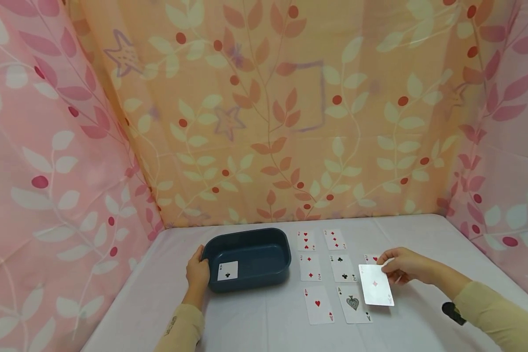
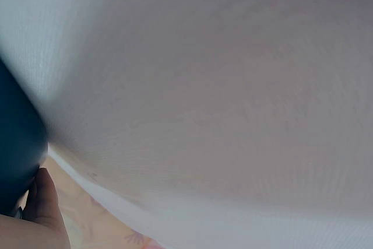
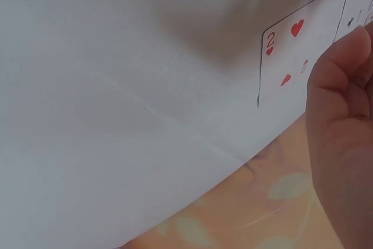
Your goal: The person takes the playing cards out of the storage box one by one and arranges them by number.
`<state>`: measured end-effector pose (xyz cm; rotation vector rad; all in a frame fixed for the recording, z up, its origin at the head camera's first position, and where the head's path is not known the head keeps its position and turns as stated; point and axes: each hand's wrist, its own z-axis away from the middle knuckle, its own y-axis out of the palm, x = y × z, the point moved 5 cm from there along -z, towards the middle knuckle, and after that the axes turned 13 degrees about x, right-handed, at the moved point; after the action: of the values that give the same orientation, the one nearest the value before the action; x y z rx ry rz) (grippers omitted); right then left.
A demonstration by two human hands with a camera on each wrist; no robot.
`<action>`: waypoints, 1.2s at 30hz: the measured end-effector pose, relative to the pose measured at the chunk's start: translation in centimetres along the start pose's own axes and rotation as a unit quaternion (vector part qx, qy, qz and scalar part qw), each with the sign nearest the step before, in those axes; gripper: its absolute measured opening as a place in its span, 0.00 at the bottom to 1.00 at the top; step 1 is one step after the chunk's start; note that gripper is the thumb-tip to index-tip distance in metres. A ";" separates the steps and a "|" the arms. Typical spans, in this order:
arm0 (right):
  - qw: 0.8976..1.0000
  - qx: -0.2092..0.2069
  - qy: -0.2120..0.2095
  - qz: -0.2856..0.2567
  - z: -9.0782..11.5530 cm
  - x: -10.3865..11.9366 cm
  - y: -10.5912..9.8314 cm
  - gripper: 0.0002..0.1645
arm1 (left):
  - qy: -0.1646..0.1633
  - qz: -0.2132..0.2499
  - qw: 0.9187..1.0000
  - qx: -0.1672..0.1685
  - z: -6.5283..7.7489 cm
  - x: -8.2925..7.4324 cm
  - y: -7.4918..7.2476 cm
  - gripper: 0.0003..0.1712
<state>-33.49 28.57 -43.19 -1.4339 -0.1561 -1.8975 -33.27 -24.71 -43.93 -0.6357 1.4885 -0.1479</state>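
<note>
My left hand grips the left end of a dark blue rectangular tub; in the left wrist view its thumb and fingers meet the tub's wall. An ace of clubs lies face up inside. My right hand pinches an ace of diamonds by its upper right corner, tilted above the table. Partly behind that hand is a two of hearts, seen more fully in the right wrist view. An ace of spades lies just left of the held card.
More face-up cards lie right of the tub: an ace of hearts, a two of diamonds, a two of clubs, a three of hearts and a three of diamonds. The table has a white cloth. Patterned curtains enclose it.
</note>
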 end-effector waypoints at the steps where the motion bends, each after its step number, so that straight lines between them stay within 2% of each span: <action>1: 1.000 0.003 0.002 0.000 0.0 -0.1 -0.1 0.07 | -0.001 0.000 1.000 0.000 0.1 -0.1 0.0 0.30; 13: 0.998 0.000 0.052 0.036 0.5 -1.2 -0.6 0.05 | -0.006 0.004 1.000 0.005 0.2 -0.2 0.0 0.30; 23: 0.996 0.002 0.082 0.039 0.8 -2.5 -1.1 0.06 | -0.011 0.015 1.000 0.016 0.3 -0.1 0.1 0.29; 30: 0.994 -0.008 0.095 0.052 1.1 -3.0 -1.2 0.07 | -0.005 0.012 1.000 0.018 0.4 -0.3 0.0 0.29; 36: 0.994 0.002 0.099 0.055 1.0 -3.3 -1.2 0.08 | -0.003 0.008 1.000 0.012 0.4 -0.3 0.0 0.30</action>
<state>-33.12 31.47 -45.31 -1.2181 0.0137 -1.9319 -32.94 -24.52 -43.70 -0.6053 1.4829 -0.1505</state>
